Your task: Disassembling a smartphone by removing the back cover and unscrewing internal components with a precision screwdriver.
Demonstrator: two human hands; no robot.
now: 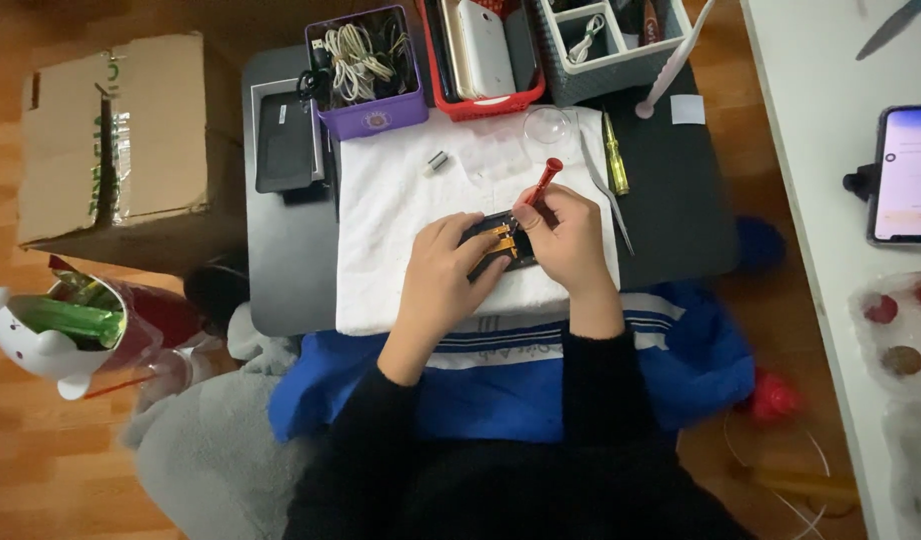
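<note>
The right hand (pixel 571 240) is closed around a red-handled screwdriver (pixel 544 181), its shaft tilted down and leftward onto an opened dark phone (pixel 499 245). The left hand (pixel 443 272) lies flat on the phone's near-left side, fingers curled over it, pinning it down. The phone rests on a white towel (pixel 391 230) in the middle of the dark desk (pixel 681 210), its long axis running roughly left to right between both hands. Along the far edge stand a purple bin (pixel 376 115) of coiled cables, a red tray (pixel 486 100) holding a white phone, and a grey divided basket (pixel 606 70) of small tools. A yellow screwdriver (pixel 615 160) and tweezers (pixel 609 195) lie just right of the towel.
</note>
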